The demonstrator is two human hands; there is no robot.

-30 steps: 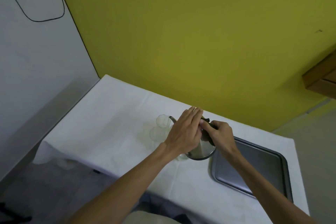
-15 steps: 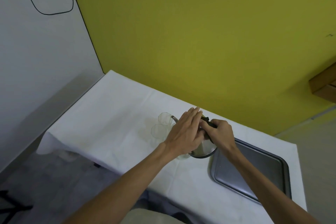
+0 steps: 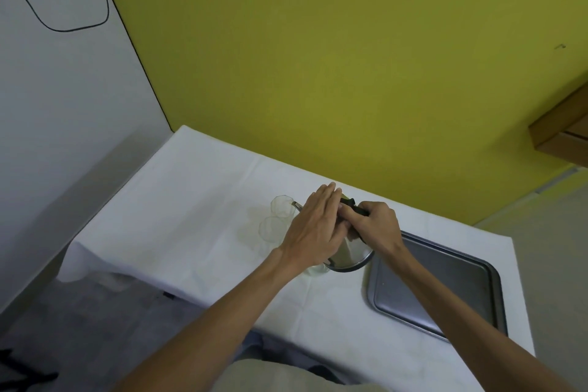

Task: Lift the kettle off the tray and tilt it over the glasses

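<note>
White-clothed table meets yellow wall; right hand grips dark handle.

Both forearms bare, entering from bottom edge and converging toward centre. Left hand: back up, fingers straight and together, pointing away from the body, laid flat; wrist straight. Right hand: fingers curled tight, thumb and index pinching a dark handle, knuckles up, wrist bent slightly inward. Hands touching: right fingertips sit against the thumb side of the left. Left forearm crosses the frame diagonally from lower left, right from lower right.
</note>
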